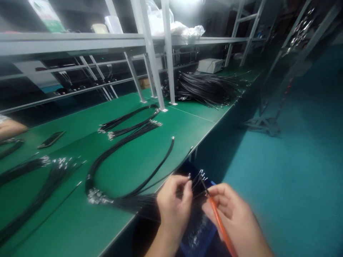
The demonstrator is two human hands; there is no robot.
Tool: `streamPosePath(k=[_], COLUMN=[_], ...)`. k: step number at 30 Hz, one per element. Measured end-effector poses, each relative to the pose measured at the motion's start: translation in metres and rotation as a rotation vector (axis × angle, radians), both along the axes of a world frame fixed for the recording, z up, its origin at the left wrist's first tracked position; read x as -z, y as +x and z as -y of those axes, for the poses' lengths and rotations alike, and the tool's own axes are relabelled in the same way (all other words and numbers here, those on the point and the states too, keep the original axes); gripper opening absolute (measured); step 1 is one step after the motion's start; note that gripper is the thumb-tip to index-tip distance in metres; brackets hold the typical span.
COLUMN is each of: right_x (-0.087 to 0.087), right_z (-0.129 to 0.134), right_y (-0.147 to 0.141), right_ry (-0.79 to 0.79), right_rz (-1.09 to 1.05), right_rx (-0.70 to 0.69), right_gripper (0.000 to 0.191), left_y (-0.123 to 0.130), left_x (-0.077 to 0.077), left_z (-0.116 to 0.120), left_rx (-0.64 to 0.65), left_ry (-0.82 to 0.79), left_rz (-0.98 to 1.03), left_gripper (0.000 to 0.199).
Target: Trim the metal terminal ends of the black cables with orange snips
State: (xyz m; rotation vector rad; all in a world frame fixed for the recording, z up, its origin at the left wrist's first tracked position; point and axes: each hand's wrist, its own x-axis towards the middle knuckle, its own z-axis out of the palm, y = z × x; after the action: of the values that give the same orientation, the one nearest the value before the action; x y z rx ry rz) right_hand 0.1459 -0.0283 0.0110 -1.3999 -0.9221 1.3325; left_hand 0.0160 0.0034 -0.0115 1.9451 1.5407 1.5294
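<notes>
My left hand (175, 198) is closed over the table's front edge. Its thumb and index finger pinch a thin black cable near a shiny metal end (189, 176). My right hand (230, 210) is closed around an orange-handled tool (220, 221) with a slim dark tip; its exact kind is unclear. That tip points at several loose metal cable ends (203, 174) just right of my left hand. A bundle of black cables (92, 167) loops across the table, bound with pale wrapping near its lower bend, and runs under my left hand.
Below my hands, a blue bin (211, 233) holds small shiny pieces. On the green table (64, 228) lie more cable bundles (34, 200), a phone (50, 140) and a large black cable pile (206, 87). Metal posts (152, 57) carry a shelf. Another person's arm (10, 128) rests at left.
</notes>
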Motion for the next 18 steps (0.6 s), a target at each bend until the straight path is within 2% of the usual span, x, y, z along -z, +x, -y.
streamPosePath(k=[2, 4, 8, 13, 15, 17, 18], right_x=[-0.002, -0.004, -0.002, -0.004, -0.007, -0.009, -0.009], right_z=[-0.007, -0.016, -0.033, -0.038, -0.037, -0.036, -0.036], right_y=[0.000, -0.001, -0.006, -0.006, -0.006, -0.007, -0.007], right_ry=[0.102, 0.221, 0.396, 0.325, 0.303, 0.290, 0.288], right_rz=[-0.012, -0.009, 0.105, 0.031, -0.031, -0.079, -0.098], right_rx=[0.115, 0.172, 0.150, 0.174, 0.164, 0.152, 0.156], right_gripper=[0.038, 0.043, 0.031, 0.029, 0.029, 0.029, 0.030], left_y=[0.002, 0.006, 0.007, -0.013, -0.017, -0.016, -0.014], left_x=[0.003, 0.006, 0.006, -0.010, -0.015, -0.016, -0.016], left_z=[0.000, 0.001, 0.001, -0.007, -0.010, -0.011, -0.011], left_rx=[0.011, 0.029, 0.075, 0.113, 0.242, 0.410, 0.446], left_ry=[0.017, 0.029, 0.006, -0.234, -0.349, -0.469, -0.496], left_rz=[-0.027, -0.063, -0.136, -0.131, -0.053, 0.069, 0.123], left_gripper=[0.009, 0.010, 0.008, 0.016, 0.019, 0.011, 0.008])
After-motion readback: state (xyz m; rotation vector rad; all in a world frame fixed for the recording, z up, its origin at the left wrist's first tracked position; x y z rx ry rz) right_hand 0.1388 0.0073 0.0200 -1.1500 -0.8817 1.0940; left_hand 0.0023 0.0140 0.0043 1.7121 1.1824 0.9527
